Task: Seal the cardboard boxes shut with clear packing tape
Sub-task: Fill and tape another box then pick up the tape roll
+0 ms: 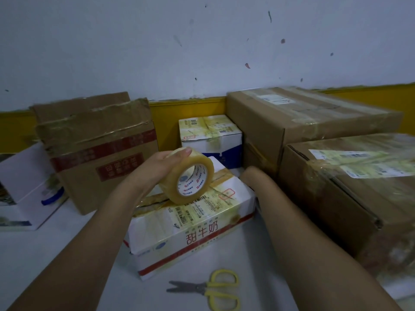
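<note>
Head view: the left hand (167, 161) grips the tape roll (187, 176), fingers curled over its top, with the roll standing on edge on the white milk box (202, 223) at centre. The right forearm (292, 221) reaches past the box's right side; the right hand itself is hidden beyond the box's far right corner, so whether it is spread or closed on anything cannot be told. The milk box top already carries yellowed tape and a shipping label; a dark gap shows along the flap seam on its left half. In my judgement the step in hand is running a strip over that seam. To do it well: anchor the free end over the far edge, keep the roll low and the strip taut, run it centred on the seam, press it flat, then cut with the scissors (213, 288) lying near on the table (67, 232). Count: one tape roll; one pair of scissors; seven boxes in sight, four brown and three white, one brown box largely hidden under the far right stack.
</note>
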Demonstrator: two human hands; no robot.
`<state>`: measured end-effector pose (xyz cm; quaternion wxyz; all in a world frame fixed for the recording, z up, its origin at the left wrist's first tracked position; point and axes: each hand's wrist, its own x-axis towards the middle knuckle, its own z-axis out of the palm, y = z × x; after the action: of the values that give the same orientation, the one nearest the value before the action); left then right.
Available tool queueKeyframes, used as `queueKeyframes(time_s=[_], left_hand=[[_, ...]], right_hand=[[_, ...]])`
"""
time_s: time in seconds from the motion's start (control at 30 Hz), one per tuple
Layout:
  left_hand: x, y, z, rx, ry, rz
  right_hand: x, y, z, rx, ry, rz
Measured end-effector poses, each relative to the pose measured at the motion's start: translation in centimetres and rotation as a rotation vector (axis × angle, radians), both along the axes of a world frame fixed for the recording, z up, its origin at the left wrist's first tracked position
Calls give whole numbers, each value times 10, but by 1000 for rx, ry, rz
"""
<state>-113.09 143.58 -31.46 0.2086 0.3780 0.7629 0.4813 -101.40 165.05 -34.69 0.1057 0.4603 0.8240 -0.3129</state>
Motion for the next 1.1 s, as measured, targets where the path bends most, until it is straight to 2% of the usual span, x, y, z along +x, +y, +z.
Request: queueKeyframes(time_s=[0.03,0.1,0.17,0.2,0.27,0.33,0.37,0.43,0.5,0.57,0.6,0.73,0.8,0.97,1.03,1.1], left_hand=[[-1,0,-2,2,-14,5],[0,0,-2,3,-31,15],[1,-1,-2,14,-53,22],[1,-1,-3,38,-75,24],[3,-5,-9,67,-157,-4],[2,-11,-8,66,-203,-47],[0,-17,1,33,-151,-62],[-12,-41,29,-134,60,-54],[-39,-78,52,-401,231,-42],[-53,-114,58,-676,389,-14],[-58,-125,51,-751,462,-2],[-43,-133,15,-928,449,38],[-47,-135,-4,-958,407,63],[-60,-140,-20,-878,343,129],[-61,-139,-23,-849,336,138],[-63,-139,-23,-847,321,152]], right_hand=[[-4,2,1,49,56,-26],[-18,8,2,199,302,-81],[-35,5,2,308,465,-31],[-41,-2,1,325,419,55],[-48,-18,-7,327,190,245],[-50,-23,-12,324,68,273],[-49,-22,-10,338,61,252],[-47,-21,-10,393,43,240],[-48,-21,-9,445,8,269],[-45,-26,-8,482,-12,294],[-46,-27,-9,515,-22,322],[-46,-30,-8,571,-15,316],[-46,-31,-11,609,-19,338],[-49,-38,-15,709,9,335],[-52,-65,-20,633,69,312],[-61,-112,-23,563,55,436]])
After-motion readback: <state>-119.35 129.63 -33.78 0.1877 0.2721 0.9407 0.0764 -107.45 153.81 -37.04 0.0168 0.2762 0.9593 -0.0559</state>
